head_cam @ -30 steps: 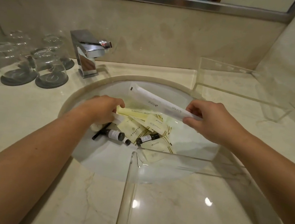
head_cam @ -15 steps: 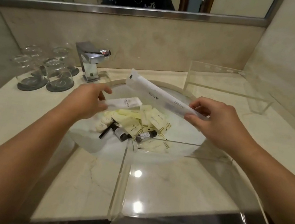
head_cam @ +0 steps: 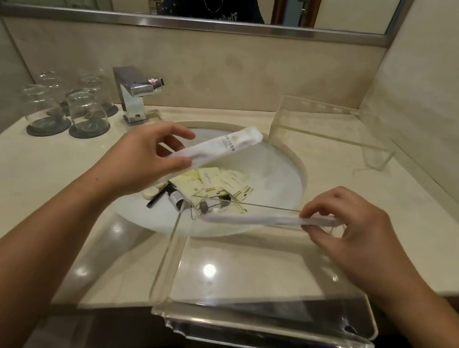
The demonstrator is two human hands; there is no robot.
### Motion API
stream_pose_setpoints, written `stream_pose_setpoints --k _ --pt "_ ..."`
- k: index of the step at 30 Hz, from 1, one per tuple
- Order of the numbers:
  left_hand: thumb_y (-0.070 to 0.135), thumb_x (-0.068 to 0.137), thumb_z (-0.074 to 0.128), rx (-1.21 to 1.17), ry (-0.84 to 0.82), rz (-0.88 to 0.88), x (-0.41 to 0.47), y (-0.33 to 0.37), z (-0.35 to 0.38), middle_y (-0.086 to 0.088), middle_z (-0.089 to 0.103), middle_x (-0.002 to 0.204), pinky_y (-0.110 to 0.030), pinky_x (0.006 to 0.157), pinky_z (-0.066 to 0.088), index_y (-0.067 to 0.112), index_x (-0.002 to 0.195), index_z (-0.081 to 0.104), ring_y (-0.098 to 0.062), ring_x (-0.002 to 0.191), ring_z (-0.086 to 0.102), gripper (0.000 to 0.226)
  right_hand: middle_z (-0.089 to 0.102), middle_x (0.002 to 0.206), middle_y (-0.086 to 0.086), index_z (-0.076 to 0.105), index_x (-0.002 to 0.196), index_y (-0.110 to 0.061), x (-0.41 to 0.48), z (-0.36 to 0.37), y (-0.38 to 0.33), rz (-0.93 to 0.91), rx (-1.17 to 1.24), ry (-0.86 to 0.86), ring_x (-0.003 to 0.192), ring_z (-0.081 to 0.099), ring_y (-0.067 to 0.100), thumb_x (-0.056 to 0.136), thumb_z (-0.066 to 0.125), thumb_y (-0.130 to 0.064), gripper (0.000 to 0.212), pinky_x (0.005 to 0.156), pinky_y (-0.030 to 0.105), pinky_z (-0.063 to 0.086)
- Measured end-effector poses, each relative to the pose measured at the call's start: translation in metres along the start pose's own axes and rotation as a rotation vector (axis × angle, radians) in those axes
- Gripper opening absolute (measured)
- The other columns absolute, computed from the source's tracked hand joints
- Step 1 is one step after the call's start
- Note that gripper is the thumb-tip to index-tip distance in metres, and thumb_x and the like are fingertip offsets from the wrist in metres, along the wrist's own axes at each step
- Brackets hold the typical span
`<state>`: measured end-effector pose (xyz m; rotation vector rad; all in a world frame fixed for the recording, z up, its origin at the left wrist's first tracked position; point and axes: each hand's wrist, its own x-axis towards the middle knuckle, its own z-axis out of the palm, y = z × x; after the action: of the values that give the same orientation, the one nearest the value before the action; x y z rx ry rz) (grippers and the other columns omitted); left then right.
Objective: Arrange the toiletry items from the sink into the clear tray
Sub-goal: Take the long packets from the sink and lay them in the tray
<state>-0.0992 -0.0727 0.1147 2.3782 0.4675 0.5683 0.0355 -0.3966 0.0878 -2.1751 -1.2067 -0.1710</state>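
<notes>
Easing a first white packet point(head_cam: 260, 218) pinched in the right hand point(head_cam: 359, 245) into the clear tray point(head_cam: 169, 256), lifting a second packet point(head_cam: 223, 146) off the sink point(head_cam: 280, 181), gripped in the left hand point(head_cam: 147, 159).

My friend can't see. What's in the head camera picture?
The right hand holds a white packet at the far wall of the clear tray; the left hand holds a second packet above the sink, where yellow sachets lie.

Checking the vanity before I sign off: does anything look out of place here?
Yes. Sachets and small bottles lie heaped in the sink basin, not where toiletries belong. The clear tray also juts out past the countertop's front edge.
</notes>
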Motion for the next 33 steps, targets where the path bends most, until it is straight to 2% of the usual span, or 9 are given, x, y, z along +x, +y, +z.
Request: stream_pose_setpoints --k 3,5,9,11,13,21,25,29,33 --pt "0.039 0.084 0.078 -0.005 -0.033 0.044 -0.005 0.015 0.01 0.014 0.07 0.102 -0.025 0.077 0.058 0.041 0.123 0.065 -0.003 0.091 0.07 0.041 0.055 0.093 -0.016 0.066 0.087 -0.034 -0.004 0.008 -0.001 -0.026 -0.119 -0.056 0.09 0.053 0.005 0.081 0.081 -0.017 0.024 0.076 0.024 0.049" --pt "0.038 0.084 0.078 -0.011 -0.058 0.064 -0.007 0.022 0.015 0.013 0.07 0.102 -0.025 0.075 0.06 0.042 0.122 0.065 -0.002 0.09 0.07 0.04 0.051 0.096 -0.017 0.06 0.088 -0.04 -0.005 0.012 -0.002 -0.03 -0.205 -0.113 0.091 0.049 0.006 0.084 0.078 -0.026 0.023 0.074 0.026 0.05" --pt "0.035 0.086 0.078 0.036 -0.08 0.11 -0.013 0.033 0.023 0.014 0.071 0.1 -0.004 0.062 0.049 0.044 0.122 0.064 0.01 0.088 0.066 0.04 0.051 0.102 -0.019 0.069 0.101 -0.043 -0.007 0.013 -0.001 -0.016 -0.187 -0.259 0.095 0.049 0.004 0.085 0.074 -0.044 0.016 0.082 0.024 0.046" --pt "0.035 0.086 0.078 0.049 -0.091 0.128 -0.016 0.036 0.025 0.015 0.071 0.098 -0.001 0.062 0.045 0.043 0.122 0.064 0.011 0.089 0.065 0.04 0.057 0.103 -0.018 0.074 0.105 -0.039 -0.009 0.007 0.003 -0.037 -0.123 -0.292 0.095 0.054 0.003 0.083 0.075 -0.045 0.022 0.083 0.021 0.043" --pt "0.036 0.086 0.077 0.058 -0.101 0.137 -0.019 0.037 0.024 0.016 0.071 0.098 0.0 0.064 0.046 0.044 0.122 0.063 0.009 0.088 0.066 0.04 0.059 0.101 -0.02 0.076 0.102 -0.039 -0.011 -0.002 0.007 -0.038 -0.095 -0.236 0.094 0.057 0.002 0.082 0.075 -0.044 0.021 0.084 0.02 0.045" --pt "0.034 0.087 0.077 0.021 -0.094 0.102 -0.012 0.032 0.031 0.013 0.07 0.1 -0.004 0.066 0.05 0.043 0.126 0.061 0.001 0.088 0.07 0.043 0.053 0.111 -0.023 0.07 0.112 -0.05 0.004 0.01 -0.007 -0.069 -0.224 -0.347 0.103 0.053 0.002 0.091 0.065 -0.049 0.022 0.083 0.027 0.049" --pt "0.034 0.087 0.077 0.002 -0.108 0.1 -0.015 0.032 0.03 0.013 0.07 0.101 -0.014 0.072 0.056 0.044 0.126 0.06 -0.002 0.09 0.07 0.044 0.053 0.111 -0.021 0.069 0.114 -0.05 0.008 0.016 -0.01 -0.06 -0.266 -0.319 0.101 0.053 0.004 0.095 0.06 -0.049 0.021 0.078 0.027 0.049" --pt "0.033 0.087 0.077 -0.014 -0.12 0.103 -0.018 0.032 0.029 0.013 0.069 0.1 -0.014 0.059 0.054 0.043 0.126 0.061 -0.003 0.091 0.069 0.043 0.052 0.11 -0.021 0.07 0.113 -0.049 0.008 0.02 -0.009 -0.058 -0.258 -0.308 0.102 0.052 0.003 0.094 0.062 -0.049 0.021 0.079 0.028 0.051" --pt "0.031 0.087 0.077 -0.026 -0.159 0.127 -0.021 0.036 0.031 0.012 0.071 0.097 -0.021 0.077 0.059 0.042 0.125 0.062 -0.001 0.091 0.069 0.042 0.054 0.108 -0.021 0.073 0.111 -0.042 0.006 0.011 -0.008 -0.062 -0.138 -0.222 0.1 0.056 0.002 0.086 0.065 -0.053 0.028 0.083 0.029 0.053"
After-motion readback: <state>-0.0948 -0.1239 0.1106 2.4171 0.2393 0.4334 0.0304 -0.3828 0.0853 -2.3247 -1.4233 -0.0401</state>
